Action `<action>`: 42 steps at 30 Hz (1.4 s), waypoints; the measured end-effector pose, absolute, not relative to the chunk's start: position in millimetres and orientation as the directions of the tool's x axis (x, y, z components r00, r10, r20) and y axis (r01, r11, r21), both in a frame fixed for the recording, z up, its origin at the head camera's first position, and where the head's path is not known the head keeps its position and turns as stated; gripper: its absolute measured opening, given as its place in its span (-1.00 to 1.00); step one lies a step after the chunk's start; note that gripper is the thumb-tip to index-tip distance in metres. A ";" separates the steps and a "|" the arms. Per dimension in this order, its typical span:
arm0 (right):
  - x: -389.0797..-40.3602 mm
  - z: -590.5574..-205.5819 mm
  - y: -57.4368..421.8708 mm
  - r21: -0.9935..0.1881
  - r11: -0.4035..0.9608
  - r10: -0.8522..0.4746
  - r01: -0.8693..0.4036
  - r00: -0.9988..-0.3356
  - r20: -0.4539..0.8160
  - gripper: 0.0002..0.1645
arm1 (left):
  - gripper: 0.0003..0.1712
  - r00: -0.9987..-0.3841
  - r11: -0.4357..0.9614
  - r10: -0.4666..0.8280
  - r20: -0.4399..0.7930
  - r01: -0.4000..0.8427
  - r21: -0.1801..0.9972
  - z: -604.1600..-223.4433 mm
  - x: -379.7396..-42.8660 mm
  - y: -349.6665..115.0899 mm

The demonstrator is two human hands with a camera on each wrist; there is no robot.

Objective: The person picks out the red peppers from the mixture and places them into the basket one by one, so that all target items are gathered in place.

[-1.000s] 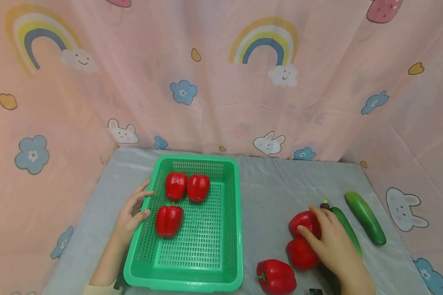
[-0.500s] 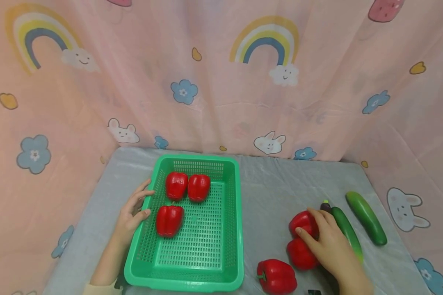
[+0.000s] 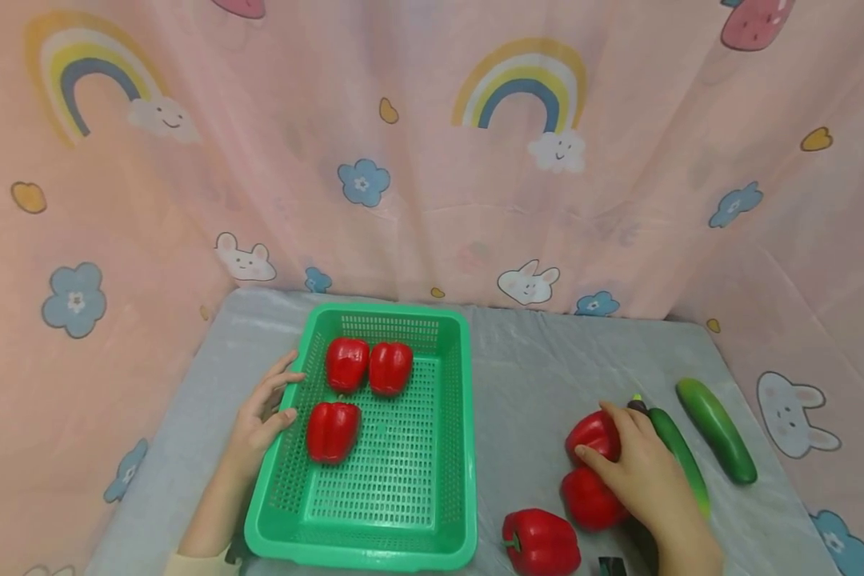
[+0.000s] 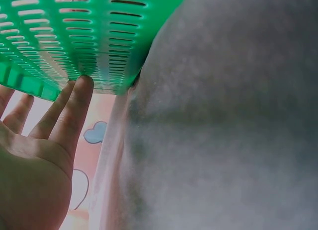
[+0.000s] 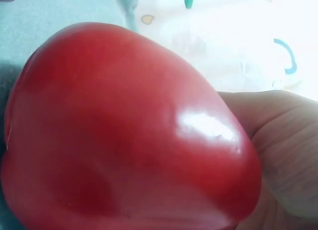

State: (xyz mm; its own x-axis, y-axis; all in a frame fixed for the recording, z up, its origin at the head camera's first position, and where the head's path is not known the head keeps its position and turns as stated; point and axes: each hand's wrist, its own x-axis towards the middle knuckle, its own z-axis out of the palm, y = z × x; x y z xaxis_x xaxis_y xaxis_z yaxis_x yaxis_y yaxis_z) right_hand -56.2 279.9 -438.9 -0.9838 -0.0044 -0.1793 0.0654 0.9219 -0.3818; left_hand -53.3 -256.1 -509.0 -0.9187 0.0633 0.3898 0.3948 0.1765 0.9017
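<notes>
My left hand [image 3: 255, 428] rests at the left side of a green plastic basket [image 3: 470, 432], thumb and a finger touching the rim. In the left wrist view, straight fingers [image 4: 74, 113] touch its slotted outer wall. Three red bell peppers, one of them the front pepper [image 3: 333, 432], lie inside. My right hand [image 3: 648, 472] holds the farther red bell pepper [image 3: 589, 436] of two touching ones, thumb on its near side and fingers over its far side. The nearer pepper [image 3: 592, 500] sits under the thumb. A big red pepper [image 5: 124, 125] hides much of the right hand in its wrist view.
Another red bell pepper [image 3: 542, 542] lies right of the basket's front corner. A green cucumber-like vegetable [image 3: 716, 430], a second one [image 3: 680, 456] and a dark eggplant [image 3: 638, 405] lie around the right hand. A black object [image 3: 612, 566] shows at the bottom edge. A pink curtain [image 3: 432, 160] hangs behind.
My right hand has shifted very slightly left over the farther pepper. The left hand and the basket stay as they were; the head view has tilted a little.
</notes>
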 end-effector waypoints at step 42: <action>-63.8 -439.4 264.7 -0.415 0.910 -0.002 -0.002 -1.000 0.001 0.36 | -0.50 -0.921 0.168 0.080 0.381 0.390 0.906 -509.5 -54.1 -256.7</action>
